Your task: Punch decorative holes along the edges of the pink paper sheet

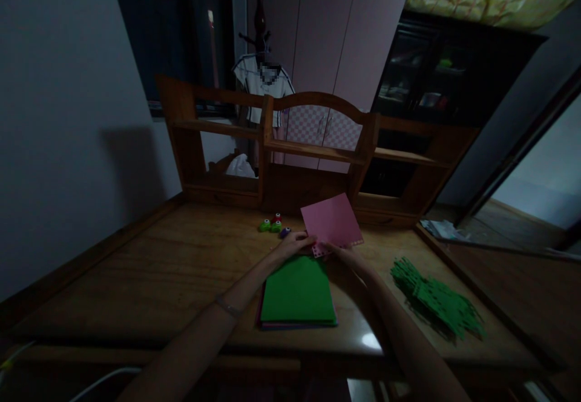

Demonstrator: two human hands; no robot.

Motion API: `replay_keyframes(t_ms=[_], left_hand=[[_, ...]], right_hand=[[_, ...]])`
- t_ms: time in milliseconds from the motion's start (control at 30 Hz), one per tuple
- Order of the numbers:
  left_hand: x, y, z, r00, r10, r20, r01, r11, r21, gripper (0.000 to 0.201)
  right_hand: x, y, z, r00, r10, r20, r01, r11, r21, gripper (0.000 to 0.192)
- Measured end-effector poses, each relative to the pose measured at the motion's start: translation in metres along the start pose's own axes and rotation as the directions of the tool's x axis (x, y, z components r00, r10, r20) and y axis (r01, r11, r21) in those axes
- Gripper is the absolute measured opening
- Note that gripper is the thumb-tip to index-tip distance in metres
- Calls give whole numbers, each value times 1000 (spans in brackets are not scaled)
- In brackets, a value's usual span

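Both hands, left hand (297, 243) and right hand (341, 252), pinch-closed on pink sheet (333, 220) tilted above green stack (298, 290) on worktop (149, 269); punched edge looks flimsy, could tear or slip.

Both hands meet at the near edge of a pink paper sheet (333, 220) with a punched border: the left hand (297, 243) and the right hand (341, 253) pinch it above a stack of green paper sheets (297, 293) on the wooden table (149, 269). Small green, red and purple punches (275, 225) sit just beyond, and a pile of green cut strips (433, 298) lies to the right.
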State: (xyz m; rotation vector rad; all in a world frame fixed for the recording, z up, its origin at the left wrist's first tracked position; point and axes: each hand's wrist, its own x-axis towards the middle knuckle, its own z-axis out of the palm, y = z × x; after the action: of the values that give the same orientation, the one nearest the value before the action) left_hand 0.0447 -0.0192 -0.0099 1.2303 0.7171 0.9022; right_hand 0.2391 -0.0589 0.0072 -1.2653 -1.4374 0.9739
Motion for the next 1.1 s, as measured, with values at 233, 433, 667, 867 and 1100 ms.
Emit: replay_keyframes(t_ms=[233, 433, 667, 867, 1100], left_hand=[[-3, 5, 3, 1000, -17, -3, 17, 999, -36, 45], [-4, 5, 4, 999, -39, 15, 40, 995, -95, 49], [-1, 2, 4, 999, -26, 29, 30, 991, -129, 47], [0, 0, 4, 999, -7, -31, 4, 994, -112, 48], [-1, 1, 6, 1000, 3, -16, -5, 989, -149, 46]], right_hand=[[3, 1, 5, 993, 113, 42, -116, 991, 69, 40], [12, 14, 1, 998, 56, 29, -57, 997, 45, 46], [10, 11, -2, 999, 35, -20, -34, 999, 34, 38], [-9, -26, 10, 997, 68, 24, -71, 992, 109, 29], [-10, -31, 15, 997, 54, 54, -63, 979, 195, 29]])
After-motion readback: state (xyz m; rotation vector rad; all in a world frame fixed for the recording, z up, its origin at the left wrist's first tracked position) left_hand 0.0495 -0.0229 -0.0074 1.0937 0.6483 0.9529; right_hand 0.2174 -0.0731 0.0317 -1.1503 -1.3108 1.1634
